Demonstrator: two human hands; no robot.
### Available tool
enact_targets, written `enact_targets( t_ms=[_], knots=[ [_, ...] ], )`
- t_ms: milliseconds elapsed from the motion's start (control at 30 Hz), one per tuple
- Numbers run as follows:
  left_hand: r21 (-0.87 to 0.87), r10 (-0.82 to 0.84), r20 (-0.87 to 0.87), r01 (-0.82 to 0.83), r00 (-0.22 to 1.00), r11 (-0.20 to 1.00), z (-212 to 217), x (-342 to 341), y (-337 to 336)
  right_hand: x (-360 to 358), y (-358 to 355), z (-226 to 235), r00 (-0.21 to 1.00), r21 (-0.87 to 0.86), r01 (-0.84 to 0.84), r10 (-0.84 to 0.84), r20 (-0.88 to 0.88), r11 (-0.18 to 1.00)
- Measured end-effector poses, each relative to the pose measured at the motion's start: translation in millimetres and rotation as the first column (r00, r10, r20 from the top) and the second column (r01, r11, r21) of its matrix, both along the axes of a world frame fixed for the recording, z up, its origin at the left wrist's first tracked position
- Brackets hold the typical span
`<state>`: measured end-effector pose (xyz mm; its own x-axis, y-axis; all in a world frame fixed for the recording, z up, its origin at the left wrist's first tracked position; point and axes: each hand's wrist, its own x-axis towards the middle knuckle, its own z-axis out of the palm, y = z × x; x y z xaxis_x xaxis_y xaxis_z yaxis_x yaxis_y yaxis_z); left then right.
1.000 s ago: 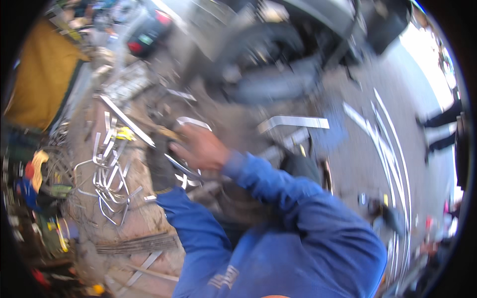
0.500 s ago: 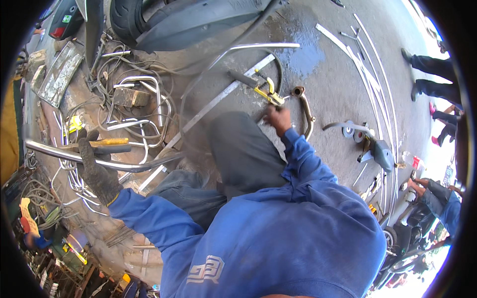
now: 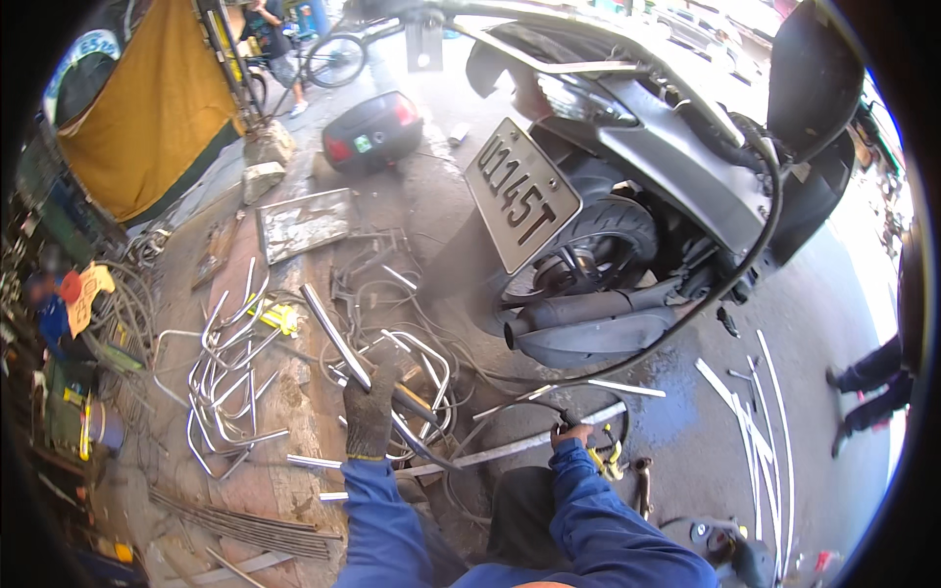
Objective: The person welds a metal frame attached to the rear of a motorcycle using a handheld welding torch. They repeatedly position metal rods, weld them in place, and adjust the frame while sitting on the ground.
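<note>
- Outdoor work spot, paved ground (image 3: pixel 833 318); motorcycle (image 3: pixel 676 147) at 1 o'clock, rear wheel toward the hands.
- Left hand (image 3: pixel 372 416), gloved, wrapped round a bent tube (image 3: pixel 338 338) aimed at 11 o'clock — glove presumably there against sharp edges.
- Dark handle (image 3: pixel 416 403) juts out just beside that glove; same fist probably pins it.
- Right hand (image 3: pixel 576 433), no glove, with yellow clamp (image 3: pixel 610 463) near its 4 o'clock — can't tell what it grasps, if anything.
- Bent tubes (image 3: pixel 221 392) heaped at glove's 9, straight strips (image 3: pixel 760 441) at right hand's 3; likely sorted by shape.
</note>
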<state>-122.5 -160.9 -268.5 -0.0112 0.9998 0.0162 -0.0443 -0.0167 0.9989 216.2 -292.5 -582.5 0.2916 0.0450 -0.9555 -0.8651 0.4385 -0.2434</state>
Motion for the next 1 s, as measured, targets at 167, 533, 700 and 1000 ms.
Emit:
enact_targets(
  t_ms=[167, 533, 700, 1000],
  knots=[
    [-0.027, 0.062, -0.005, -0.062, 0.998, 0.998, 16.0, -20.0, 27.9, -41.0, -22.1, 143.5, 0.926, -0.439, -0.059, 0.214, 0.312, 0.896],
    [-0.322, 0.373, -0.154, -0.404, 0.915, 0.856, 143.8, -122.8, -9.1, -53.0, -128.2, 601.6, -0.028, -0.502, -0.523, 0.574, 0.818, 0.689],
    [-0.254, 0.482, -0.288, -0.551, 0.828, 0.795, 183.2, -125.7, -63.5, -18.9, -96.1, 755.6, -0.386, -0.557, -0.779, 0.481, 0.787, 0.286],
    [-0.205, 0.662, -0.265, -0.712, 0.701, 0.672, 233.0, -35.1, -138.3, 101.8, -2.4, 844.5, -0.951, -0.947, -0.244, 0.143, 0.276, 0.209]
  ],
)
